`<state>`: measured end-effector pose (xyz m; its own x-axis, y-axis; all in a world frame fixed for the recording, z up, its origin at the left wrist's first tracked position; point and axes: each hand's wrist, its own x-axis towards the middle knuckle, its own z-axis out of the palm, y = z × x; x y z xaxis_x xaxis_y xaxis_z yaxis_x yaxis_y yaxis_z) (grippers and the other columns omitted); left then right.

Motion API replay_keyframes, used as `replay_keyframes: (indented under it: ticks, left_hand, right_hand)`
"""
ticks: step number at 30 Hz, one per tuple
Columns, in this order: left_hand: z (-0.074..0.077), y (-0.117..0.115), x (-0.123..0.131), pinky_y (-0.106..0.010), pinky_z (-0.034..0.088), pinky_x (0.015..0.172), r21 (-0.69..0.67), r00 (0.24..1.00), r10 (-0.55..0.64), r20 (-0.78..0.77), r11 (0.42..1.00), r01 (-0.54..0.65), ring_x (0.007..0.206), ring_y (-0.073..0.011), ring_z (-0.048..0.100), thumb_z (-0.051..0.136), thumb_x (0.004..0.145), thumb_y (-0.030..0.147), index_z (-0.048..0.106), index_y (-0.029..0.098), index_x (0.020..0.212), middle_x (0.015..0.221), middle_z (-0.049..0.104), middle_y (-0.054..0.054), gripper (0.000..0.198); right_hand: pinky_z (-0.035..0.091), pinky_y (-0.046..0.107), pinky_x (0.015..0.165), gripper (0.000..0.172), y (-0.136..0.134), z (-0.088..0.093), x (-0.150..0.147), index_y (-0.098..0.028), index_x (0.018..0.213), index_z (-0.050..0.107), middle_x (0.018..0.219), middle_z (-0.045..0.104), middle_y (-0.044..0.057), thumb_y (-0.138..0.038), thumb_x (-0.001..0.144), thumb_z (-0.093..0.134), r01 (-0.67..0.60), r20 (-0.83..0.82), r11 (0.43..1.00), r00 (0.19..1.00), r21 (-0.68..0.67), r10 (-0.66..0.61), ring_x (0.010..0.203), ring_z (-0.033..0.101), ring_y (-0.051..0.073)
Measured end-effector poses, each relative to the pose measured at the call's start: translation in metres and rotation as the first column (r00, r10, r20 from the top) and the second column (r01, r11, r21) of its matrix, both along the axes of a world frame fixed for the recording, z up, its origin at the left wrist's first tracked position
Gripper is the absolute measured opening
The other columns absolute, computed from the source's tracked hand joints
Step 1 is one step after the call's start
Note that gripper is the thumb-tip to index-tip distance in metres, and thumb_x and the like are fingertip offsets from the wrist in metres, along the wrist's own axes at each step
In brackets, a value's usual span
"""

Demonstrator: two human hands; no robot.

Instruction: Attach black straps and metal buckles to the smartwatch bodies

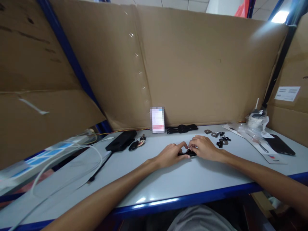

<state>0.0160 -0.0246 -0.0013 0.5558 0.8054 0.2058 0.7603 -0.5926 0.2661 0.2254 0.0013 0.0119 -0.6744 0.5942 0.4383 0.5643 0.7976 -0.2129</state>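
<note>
My left hand [171,154] rests on the table with thumb and forefinger curled round a small, flat black object [192,153]. From the other side, my right hand [204,147] bends over the same object, its fingertips pinched together at the top. Something small and pale may be between those fingertips, but it is too small to name. Much of the black object is hidden by both hands. To the right of my right hand lie several small black pieces [220,143] and small grey-brown square pieces [215,135].
A lit phone [157,120] leans on the cardboard back wall [192,64]. Behind my hands lies a black strap-like bundle [182,128]. Leftward are a black case [120,141], a key fob [133,146] and white cables [96,154]. Plastic packaging [255,141] and a black phone [280,145] lie right.
</note>
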Motion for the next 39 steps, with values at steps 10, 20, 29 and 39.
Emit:
replay_keyframes:
  ticks: [10, 20, 29, 39]
  left_hand:
    - [-0.001, 0.001, -0.001, -0.024, 0.024, 0.056, -0.031, 1.0, 0.016, -0.004, 0.999, -0.016, 0.052, -0.0143, 0.045, 0.054, 0.093, 0.056, 0.055, 0.021, 0.116, 0.059, 0.058, 0.006, 0.043]
    - [0.001, -0.001, -0.001, -0.025, 0.025, 0.056, -0.024, 1.0, 0.005, 0.001, 1.0, -0.005, 0.053, -0.015, 0.048, 0.054, 0.093, 0.057, 0.055, 0.02, 0.114, 0.06, 0.059, 0.005, 0.042]
    - [-0.001, 0.0, -0.001, -0.025, 0.025, 0.055, -0.003, 1.0, 0.004, -0.002, 1.0, -0.004, 0.053, -0.016, 0.051, 0.051, 0.092, 0.062, 0.056, 0.022, 0.11, 0.06, 0.06, 0.005, 0.045]
    - [0.0, -0.001, 0.0, -0.024, 0.025, 0.055, 0.006, 0.999, 0.021, -0.026, 1.0, -0.021, 0.054, -0.0166, 0.052, 0.052, 0.093, 0.06, 0.055, 0.022, 0.11, 0.059, 0.058, 0.005, 0.042]
  right_hand:
    - [0.038, 0.023, 0.063, 0.009, 0.005, 0.002, -0.002, -0.018, 0.081, 0.075, 0.074, 0.072, 0.001, -0.016, 0.082, 0.067, 0.127, -0.097, 0.934, 0.981, -0.335, -0.169, 0.07, 0.063, 0.014]
    - [0.038, 0.028, 0.077, 0.02, -0.002, 0.001, 0.005, -0.02, 0.094, 0.076, 0.09, 0.07, 0.006, -0.024, 0.096, 0.056, 0.078, 0.046, 0.997, 0.996, 0.018, -0.078, 0.089, 0.06, 0.018]
    - [0.034, 0.024, 0.063, 0.009, 0.001, -0.003, -0.003, -0.021, 0.088, 0.074, 0.073, 0.07, -0.001, -0.015, 0.083, 0.068, 0.093, -0.068, 0.974, 0.992, -0.207, -0.109, 0.067, 0.058, 0.013]
    - [0.029, 0.024, 0.059, 0.012, 0.004, -0.007, -0.005, -0.018, 0.073, 0.068, 0.067, 0.067, -0.001, -0.02, 0.085, 0.064, 0.136, -0.09, 0.969, 0.984, -0.207, -0.157, 0.061, 0.054, 0.012]
